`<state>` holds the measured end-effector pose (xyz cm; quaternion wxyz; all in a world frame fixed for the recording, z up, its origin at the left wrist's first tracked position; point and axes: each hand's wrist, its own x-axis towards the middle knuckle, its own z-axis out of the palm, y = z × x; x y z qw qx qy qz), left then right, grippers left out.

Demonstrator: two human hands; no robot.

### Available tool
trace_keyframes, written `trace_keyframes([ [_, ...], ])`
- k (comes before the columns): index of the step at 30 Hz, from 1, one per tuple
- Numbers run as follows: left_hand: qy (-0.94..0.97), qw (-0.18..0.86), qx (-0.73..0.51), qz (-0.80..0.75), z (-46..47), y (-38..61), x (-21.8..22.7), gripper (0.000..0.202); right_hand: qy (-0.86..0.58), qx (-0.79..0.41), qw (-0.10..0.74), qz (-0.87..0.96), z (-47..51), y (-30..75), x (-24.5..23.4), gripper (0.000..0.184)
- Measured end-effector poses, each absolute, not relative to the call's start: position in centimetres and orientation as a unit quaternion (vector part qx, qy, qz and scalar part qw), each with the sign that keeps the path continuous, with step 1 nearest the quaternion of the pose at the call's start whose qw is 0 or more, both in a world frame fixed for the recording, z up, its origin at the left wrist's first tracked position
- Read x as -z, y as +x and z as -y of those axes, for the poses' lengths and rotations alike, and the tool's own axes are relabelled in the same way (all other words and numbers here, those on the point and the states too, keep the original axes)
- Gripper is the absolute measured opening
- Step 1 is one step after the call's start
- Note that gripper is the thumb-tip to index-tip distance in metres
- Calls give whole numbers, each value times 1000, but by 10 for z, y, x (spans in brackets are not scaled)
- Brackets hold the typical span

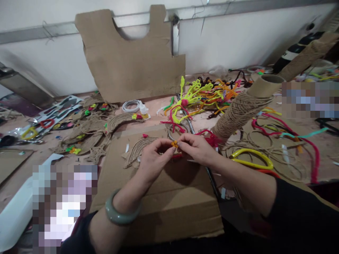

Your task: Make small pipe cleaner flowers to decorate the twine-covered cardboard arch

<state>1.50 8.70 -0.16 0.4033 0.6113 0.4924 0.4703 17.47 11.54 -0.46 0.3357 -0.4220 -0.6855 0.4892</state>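
Observation:
Between the fingertips of both hands is a small orange-yellow fuzzy piece, shaped like a little pipe-cleaner flower. My left hand, below a green bangle, pinches it from the left. From the right, the thumb and fingertips of my right hand close on it too. Both hands hover over a cardboard sheet. Just behind my left hand lies a twine-covered arch. A roll of tape sits behind the fingers, partly covered by pink pipe cleaners.
A twine-wound cardboard tube stands tilted at right, near yellow-handled scissors. Bright pipe cleaners heap at the back. Finished twine arches and a glue bottle lie left. Upright cardboard leans on the wall.

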Motion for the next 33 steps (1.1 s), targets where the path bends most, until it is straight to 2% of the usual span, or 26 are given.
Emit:
trace_keyframes([
  [18,601,418,-464,-499,-90,13,7,12,-400,-577,329,631,-115,174,3,18],
  [33,592,435,-460,-499,-91,12,3,5,-403,-570,311,645,-114,174,0,19],
])
